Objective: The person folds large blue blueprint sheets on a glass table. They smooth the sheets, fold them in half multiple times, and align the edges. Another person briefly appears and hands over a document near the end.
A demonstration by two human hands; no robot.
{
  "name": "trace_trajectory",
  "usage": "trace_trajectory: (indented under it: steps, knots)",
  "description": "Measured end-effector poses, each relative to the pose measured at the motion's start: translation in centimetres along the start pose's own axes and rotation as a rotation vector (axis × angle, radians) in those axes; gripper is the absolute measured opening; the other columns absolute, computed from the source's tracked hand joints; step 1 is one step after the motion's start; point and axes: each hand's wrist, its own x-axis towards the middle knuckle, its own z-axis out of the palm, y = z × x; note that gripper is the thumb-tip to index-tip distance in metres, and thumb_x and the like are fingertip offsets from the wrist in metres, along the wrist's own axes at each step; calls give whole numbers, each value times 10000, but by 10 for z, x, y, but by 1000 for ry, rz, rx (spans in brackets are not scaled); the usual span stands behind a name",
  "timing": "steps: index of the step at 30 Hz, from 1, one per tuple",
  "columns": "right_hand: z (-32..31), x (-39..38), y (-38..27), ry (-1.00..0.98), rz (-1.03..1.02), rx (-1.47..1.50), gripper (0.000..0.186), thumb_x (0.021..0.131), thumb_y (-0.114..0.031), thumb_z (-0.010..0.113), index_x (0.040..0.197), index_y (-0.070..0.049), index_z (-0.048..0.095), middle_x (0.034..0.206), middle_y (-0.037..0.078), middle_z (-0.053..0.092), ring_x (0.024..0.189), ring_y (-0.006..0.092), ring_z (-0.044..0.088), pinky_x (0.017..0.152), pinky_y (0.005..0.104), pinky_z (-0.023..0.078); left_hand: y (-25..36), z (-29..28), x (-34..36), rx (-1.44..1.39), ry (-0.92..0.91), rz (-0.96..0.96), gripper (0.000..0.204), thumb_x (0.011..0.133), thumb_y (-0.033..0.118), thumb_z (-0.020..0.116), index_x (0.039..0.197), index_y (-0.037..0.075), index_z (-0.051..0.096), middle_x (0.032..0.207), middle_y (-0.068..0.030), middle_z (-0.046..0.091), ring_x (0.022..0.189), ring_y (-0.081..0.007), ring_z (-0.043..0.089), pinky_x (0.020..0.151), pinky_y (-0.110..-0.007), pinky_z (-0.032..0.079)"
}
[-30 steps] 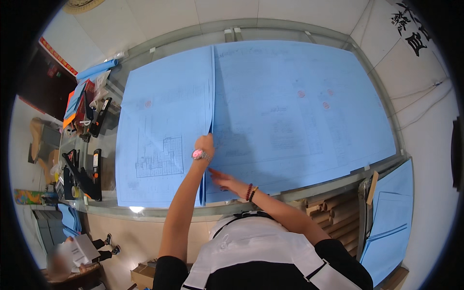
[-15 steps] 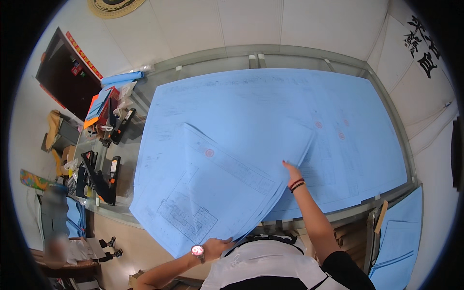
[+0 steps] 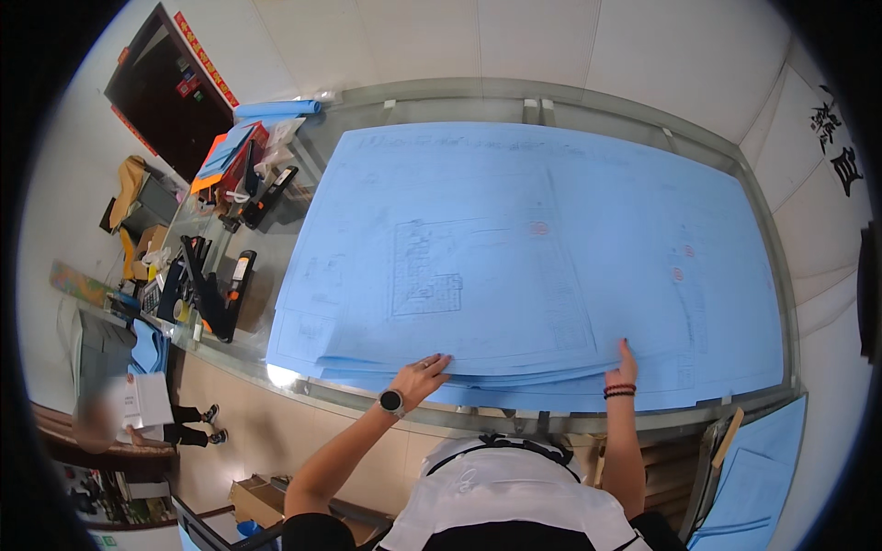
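Observation:
Large blue drawing sheets point(image 3: 496, 275) with thin line plans and red round stamps lie layered over a glass table. On their near edge, left of centre, my left hand point(image 3: 424, 376) grips the upper sheets, fingers on top, its thumb mostly hidden. My right hand point(image 3: 622, 367) pinches the near right corner of the same upper sheets, fingers partly under the paper. Between the hands the near edges bow and stand slightly apart in layers. A wider blue sheet point(image 3: 726, 303) lies beneath and reaches farther right.
Two black long-arm staplers point(image 3: 234, 294) point(image 3: 271, 196) stand on the glass table point(image 3: 367, 108) at the left, beside folded blue papers point(image 3: 225, 151) and a blue roll point(image 3: 276, 107). More blue sheets point(image 3: 749, 477) hang at the lower right. A person point(image 3: 147, 409) holding white paper is at the lower left.
The upper sheets, earlier slanted toward the lower left with a raised corner, now lie straighter over the pile. My left hand rose onto the near edge; my right moved nearer and rightward.

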Motion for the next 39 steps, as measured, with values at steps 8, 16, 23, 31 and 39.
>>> trace_trajectory:
  steps: [8, 16, 23, 31, 39]
  knots:
    - [-133, 23, -44, 269, -278, -18, 578, 837, -139, 686, 1322, -100, 375, 974, 55, 598, 819, 158, 547, 672, 349, 442, 36, 59, -26, -168, 119, -131, 203, 736, 91, 579, 925, 66, 651, 1391, -90, 444, 1297, -254, 406, 1054, -379, 380]
    - [-145, 53, -92, 392, -367, -298, 892, 831, -96, 676, 1499, -190, 93, 1359, 139, 408, 1118, 290, 456, 913, 478, 374, 46, 64, -32, -213, 132, -110, 167, 751, 102, 587, 889, 50, 665, 1406, -91, 429, 1305, -257, 397, 1057, -388, 381]
    - [-159, 77, -112, 494, -347, -500, 773, 806, -32, 676, 1454, -186, 284, 1347, 159, 443, 1105, 279, 485, 887, 438, 401, 34, 49, -42, -34, 47, 19, 485, 770, 121, 588, 1247, 193, 539, 1463, -65, 344, 1329, -269, 358, 1072, -411, 352]
    - [-162, 67, -117, 494, -309, -563, 662, 838, -40, 652, 1413, -195, 365, 1247, 149, 519, 930, 237, 546, 686, 364, 457, -36, 33, -146, 72, 465, -976, 721, 680, -65, 581, 1371, 21, 391, 1340, -179, 471, 1239, -404, 415, 1034, -479, 322]
    - [-225, 141, -141, 433, -370, -651, 405, 780, -156, 676, 1181, -145, 619, 983, 27, 630, 691, 155, 498, 461, 336, 350, -112, 31, -192, -1645, 519, -1344, 405, 879, 108, 470, 1280, 59, 503, 1053, -84, 601, 786, -140, 570, 678, -264, 509]
